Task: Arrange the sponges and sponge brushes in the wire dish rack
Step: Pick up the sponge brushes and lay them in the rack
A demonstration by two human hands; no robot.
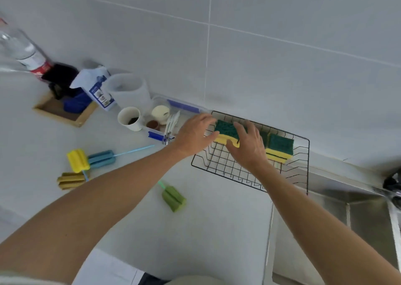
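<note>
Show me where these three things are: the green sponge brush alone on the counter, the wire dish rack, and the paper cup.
green sponge brush (174, 198), head view, on its foam head.
wire dish rack (223, 162), head view, on its bare grid floor.
paper cup (130, 118), head view, on its side wall.

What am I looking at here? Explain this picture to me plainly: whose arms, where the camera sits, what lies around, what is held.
No machine: a person with a head-worn camera looks down at their own bare arms. The left hand and right hand together grip a green-and-yellow sponge over the wire dish rack. Another sponge already stands in the rack. On the counter lie four sponge brushes: yellow, blue, olive and green. A paper cup stands farther back.
</note>
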